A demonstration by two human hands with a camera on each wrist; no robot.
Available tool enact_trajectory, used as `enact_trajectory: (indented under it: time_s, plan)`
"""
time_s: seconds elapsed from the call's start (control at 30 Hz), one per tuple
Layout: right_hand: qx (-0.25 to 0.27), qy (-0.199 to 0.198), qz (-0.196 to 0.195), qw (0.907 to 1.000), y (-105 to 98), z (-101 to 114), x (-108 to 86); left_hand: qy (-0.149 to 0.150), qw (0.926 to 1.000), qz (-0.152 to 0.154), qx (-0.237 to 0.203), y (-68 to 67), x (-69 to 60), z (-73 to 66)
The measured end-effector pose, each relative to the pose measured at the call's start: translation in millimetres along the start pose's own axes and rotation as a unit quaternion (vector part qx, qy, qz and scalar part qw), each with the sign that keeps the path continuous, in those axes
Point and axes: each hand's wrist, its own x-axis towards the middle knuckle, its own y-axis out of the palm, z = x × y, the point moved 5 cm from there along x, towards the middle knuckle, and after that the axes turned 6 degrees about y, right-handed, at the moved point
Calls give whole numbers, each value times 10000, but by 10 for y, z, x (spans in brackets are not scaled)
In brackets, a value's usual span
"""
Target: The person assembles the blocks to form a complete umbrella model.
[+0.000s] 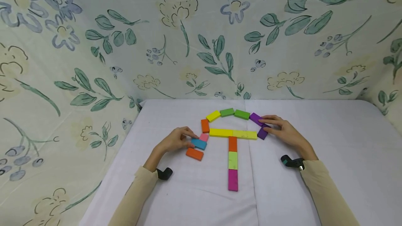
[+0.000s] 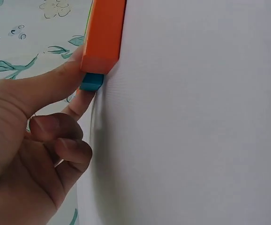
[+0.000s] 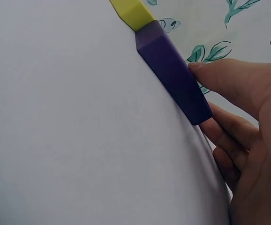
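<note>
In the head view, my left hand [image 1: 176,139] pinches a blue block [image 1: 199,144] between thumb and fingertips. A pink block [image 1: 204,137] touches the blue one's upper side, and an orange block [image 1: 194,154] lies just below it. Its thumb is beside the orange block [image 2: 102,37] in the left wrist view, with the blue end beneath. My right hand [image 1: 287,133] touches two purple blocks with extended fingers: the index at the upper one [image 1: 256,118], the thumb at the lower one [image 1: 262,132]. In the right wrist view the thumb rests along the purple block's side [image 3: 173,75].
Green blocks [image 1: 242,114], a yellow block [image 1: 213,116] and an orange block [image 1: 205,126] continue the arch. A yellow row [image 1: 221,133] spans below it, over a stem ending in a magenta block [image 1: 233,180]. White cloth [image 1: 282,198] covers the table; a floral curtain [image 1: 201,37] hangs behind.
</note>
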Motion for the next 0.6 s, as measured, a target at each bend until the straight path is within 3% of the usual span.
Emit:
enact_trajectory:
  time_s: [0.2,0.33,0.47,0.6]
  plan:
    - [23,28,-9,10000,1,-8,3,434,9990,-73,-26,-7,-31,-19]
    - [25,47,-25,10000,3,-37,13,529,9983,-123,-193,-9,-98,-81]
    - [32,52,-20,10000,0,-51,14,769,9958,-122,-482,53,-196,-202]
    - [2,93,-25,10000,-4,-60,17,1185,9909,15,-643,201,-305,-400]
